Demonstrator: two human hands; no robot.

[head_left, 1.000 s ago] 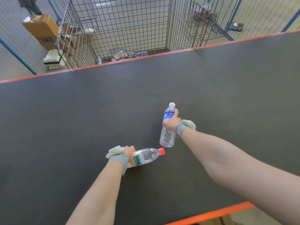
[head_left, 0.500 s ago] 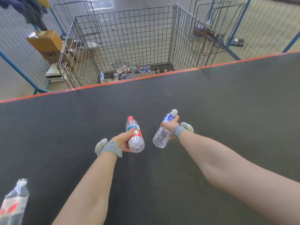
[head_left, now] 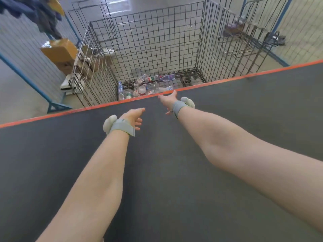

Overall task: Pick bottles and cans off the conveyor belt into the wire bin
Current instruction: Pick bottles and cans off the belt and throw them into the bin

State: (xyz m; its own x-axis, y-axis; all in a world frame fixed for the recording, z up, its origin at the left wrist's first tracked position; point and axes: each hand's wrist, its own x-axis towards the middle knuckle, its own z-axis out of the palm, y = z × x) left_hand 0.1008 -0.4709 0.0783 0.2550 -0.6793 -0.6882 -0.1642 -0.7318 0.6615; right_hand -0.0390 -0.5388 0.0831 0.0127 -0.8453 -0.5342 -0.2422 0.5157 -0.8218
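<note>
Bottles (head_left: 150, 85) lay heaped at the bottom of the bin (head_left: 148, 35), just beyond the orange edge of the belt (head_left: 167, 180), while a person's left hand (head_left: 134, 116) and right hand (head_left: 168, 100) reached toward it, fingers spread loose, holding nothing.

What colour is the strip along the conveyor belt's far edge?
Orange: the edge strip borders the dark grey conveyor belt, clearest in head view.

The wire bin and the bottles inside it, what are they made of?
The wire bin looks like thin metal rods, dull grey, crossed in an open grid. The bottles seem to be clear, shiny plastic: you can see through them, and some carry coloured labels.
</note>
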